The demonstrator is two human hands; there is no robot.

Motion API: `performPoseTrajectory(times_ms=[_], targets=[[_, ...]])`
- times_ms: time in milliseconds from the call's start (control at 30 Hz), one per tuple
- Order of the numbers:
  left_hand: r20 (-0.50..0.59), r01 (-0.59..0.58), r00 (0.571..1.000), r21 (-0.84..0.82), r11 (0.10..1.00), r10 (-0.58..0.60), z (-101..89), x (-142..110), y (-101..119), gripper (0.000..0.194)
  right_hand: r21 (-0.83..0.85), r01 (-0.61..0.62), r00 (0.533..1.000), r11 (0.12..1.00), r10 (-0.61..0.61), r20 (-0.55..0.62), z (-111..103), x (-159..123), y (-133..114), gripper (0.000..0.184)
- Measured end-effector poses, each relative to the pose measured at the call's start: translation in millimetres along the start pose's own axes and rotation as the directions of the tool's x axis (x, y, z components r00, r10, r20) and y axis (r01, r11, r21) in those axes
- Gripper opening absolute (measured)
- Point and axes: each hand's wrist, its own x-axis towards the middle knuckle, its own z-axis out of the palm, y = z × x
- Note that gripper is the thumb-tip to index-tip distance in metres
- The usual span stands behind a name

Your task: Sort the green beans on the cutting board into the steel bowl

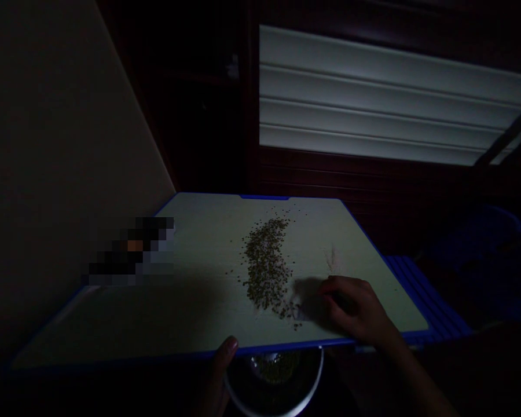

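The room around me is dim: a plain wall rises on my left, and past the far edge stands dark woodwork with a pale slatted panel. The surface before me is pale and blue-rimmed, with a blurred-out patch covering something at its left side. Small dark seeds lie in a long heap near the middle, strays dotted about it. Bare room opens widely left of the heap and again on its right, out to the slanting right rim. Just below the near edge sits a round bowl, partly hidden, with more seeds inside. My right hand comes in over the near edge, low beside the heap, its fingers curled in toward the thumb; I cannot tell whether they pinch anything. My left hand shows its thumb up at the near edge, beside the bowl; its other fingers are hidden, their grip unclear.
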Motion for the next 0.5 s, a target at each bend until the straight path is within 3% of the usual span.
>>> performPoseTrajectory(times_ms=[267, 500], targets=[[0.027, 0.037, 0.999, 0.003, 0.999, -0.037, 2.5, 0, 6, 0.044, -0.003, -0.192, 0.981, 0.981, 0.191, -0.01, -7, -13, -7, 0.014], [0.035, -0.074, 0.997, -0.016, 0.997, 0.074, -16.8, 12, -10, 0.04, 0.136, -0.411, 0.902, 0.901, 0.424, -0.083, -7, -38, -8, 0.023]])
